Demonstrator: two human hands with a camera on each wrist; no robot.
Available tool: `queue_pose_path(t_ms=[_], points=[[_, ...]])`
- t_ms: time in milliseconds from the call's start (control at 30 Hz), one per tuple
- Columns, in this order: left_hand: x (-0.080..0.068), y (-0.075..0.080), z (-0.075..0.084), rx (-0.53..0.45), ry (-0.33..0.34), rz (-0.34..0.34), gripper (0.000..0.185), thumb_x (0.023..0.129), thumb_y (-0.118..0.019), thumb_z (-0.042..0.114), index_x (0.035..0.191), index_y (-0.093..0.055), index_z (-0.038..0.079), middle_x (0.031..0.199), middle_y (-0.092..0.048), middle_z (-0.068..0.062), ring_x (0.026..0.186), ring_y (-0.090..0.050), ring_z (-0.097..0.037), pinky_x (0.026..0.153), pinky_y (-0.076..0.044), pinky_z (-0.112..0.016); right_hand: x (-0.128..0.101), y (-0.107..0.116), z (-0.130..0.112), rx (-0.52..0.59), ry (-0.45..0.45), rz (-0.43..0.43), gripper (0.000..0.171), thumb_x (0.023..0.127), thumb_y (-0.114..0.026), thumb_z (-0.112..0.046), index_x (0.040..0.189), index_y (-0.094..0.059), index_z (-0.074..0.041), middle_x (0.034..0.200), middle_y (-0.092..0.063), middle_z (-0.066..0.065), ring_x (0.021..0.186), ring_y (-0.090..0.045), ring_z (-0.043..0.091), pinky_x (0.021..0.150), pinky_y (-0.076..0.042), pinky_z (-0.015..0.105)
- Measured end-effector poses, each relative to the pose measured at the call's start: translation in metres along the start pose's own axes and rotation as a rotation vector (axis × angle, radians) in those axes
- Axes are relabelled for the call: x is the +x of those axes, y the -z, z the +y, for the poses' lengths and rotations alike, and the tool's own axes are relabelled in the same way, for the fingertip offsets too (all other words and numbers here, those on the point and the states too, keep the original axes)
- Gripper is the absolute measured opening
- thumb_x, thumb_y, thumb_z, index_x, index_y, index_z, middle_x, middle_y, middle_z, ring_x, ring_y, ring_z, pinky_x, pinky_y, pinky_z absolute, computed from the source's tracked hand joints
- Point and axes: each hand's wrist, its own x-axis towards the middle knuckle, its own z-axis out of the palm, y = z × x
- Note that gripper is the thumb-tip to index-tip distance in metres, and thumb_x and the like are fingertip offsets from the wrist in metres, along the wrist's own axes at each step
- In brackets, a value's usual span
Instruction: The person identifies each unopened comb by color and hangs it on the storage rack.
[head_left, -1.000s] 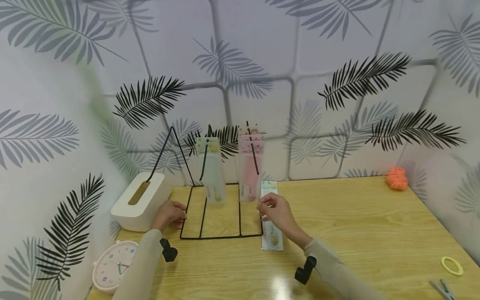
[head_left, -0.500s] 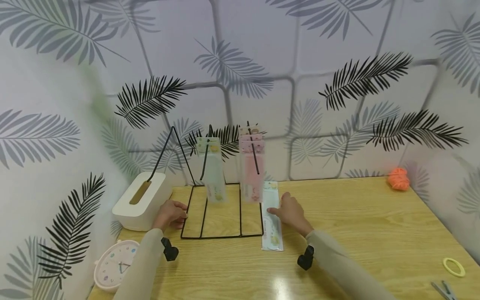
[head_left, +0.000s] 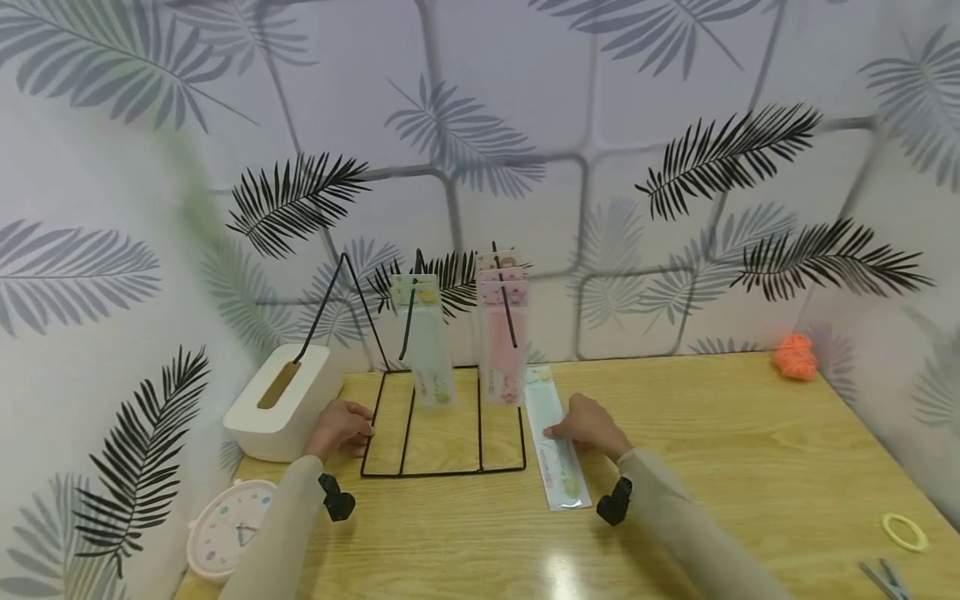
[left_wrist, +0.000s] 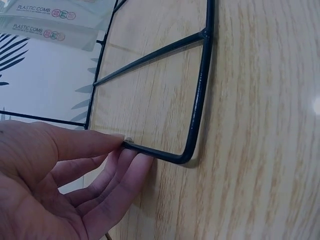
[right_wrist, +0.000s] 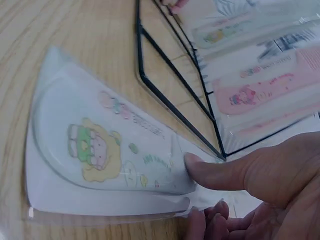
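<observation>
My left hand (head_left: pixel 341 429) pinches the left base wire of a black wire display rack (left_wrist: pixel 200 90) between thumb and fingers. The right hand (head_left: pixel 592 427) grips a packaged plastic comb (right_wrist: pixel 115 150), thumb on top and fingers beneath its right edge. That pack is pale green and white with a small cartoon figure, and it lies slanted beside the rack's right side in the head view. Green packaged combs (head_left: pixel 429 350) hang from one rack hook and pink packaged combs (head_left: pixel 506 342) from another. "PLASTIC COMB" is printed on the packs in the left wrist view.
A white tissue box (head_left: pixel 258 417) stands left of the rack, partly behind the left hand. In front of it is a pink clock (head_left: pixel 225 533), partly covered by the left sleeve. Orange yarn (head_left: pixel 795 357), a yellow ring (head_left: pixel 903 532) and grey-handled pliers-like tool (head_left: pixel 885 577) lie at right.
My right hand has left the rack's right side and taken hold of the loose comb pack. The pack has shifted slightly right and turned to a slant. The left hand stays put.
</observation>
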Motion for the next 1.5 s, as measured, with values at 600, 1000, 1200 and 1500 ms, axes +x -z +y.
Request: queue_pose_path(t_ms=[600,1000,1200,1500], points=[[0.004,-0.008,-0.003,0.007,-0.024,0.038,0.032,0.091,-0.068,-0.006,0.122,-0.064,-0.010,0.082,-0.070,-0.011,0.062,-0.061,-0.016,0.058,-0.062,-0.034,-0.022,0.106,0.040,0.522,0.158,0.000,0.056,0.104,-0.067,-0.017,0.148,-0.044,0.009,0.101,-0.077,0.007,0.084,-0.074,0.014,0.077,-0.065,0.036],[0.000,-0.015,0.001,0.010,-0.046,0.044,0.033,0.090,-0.069,-0.007,0.122,-0.065,-0.010,0.080,-0.070,-0.014,0.061,-0.062,-0.017,0.060,-0.064,-0.038,-0.094,0.163,-0.024,1.019,0.838,0.252,0.033,0.104,-0.050,0.011,0.128,-0.069,-0.003,0.103,-0.078,0.004,0.088,-0.077,0.015,0.072,-0.065,0.030],[0.000,-0.019,0.001,0.023,-0.046,0.049,0.032,0.090,-0.069,-0.006,0.122,-0.066,-0.009,0.079,-0.069,-0.013,0.064,-0.064,-0.018,0.061,-0.064,-0.037,-0.126,0.125,-0.072,0.855,1.046,0.242,0.031,0.096,-0.057,0.019,0.121,-0.070,0.004,0.101,-0.079,0.004,0.082,-0.077,0.016,0.068,-0.065,0.033],[0.002,-0.016,0.004,0.042,-0.048,0.059,0.031,0.091,-0.069,-0.005,0.122,-0.066,-0.008,0.080,-0.069,-0.014,0.065,-0.065,-0.020,0.060,-0.064,-0.037,-0.124,0.061,-0.096,0.649,0.952,0.029,0.032,0.098,-0.068,0.004,0.129,-0.063,0.001,0.112,-0.075,0.002,0.094,-0.077,0.017,0.070,-0.066,0.042]])
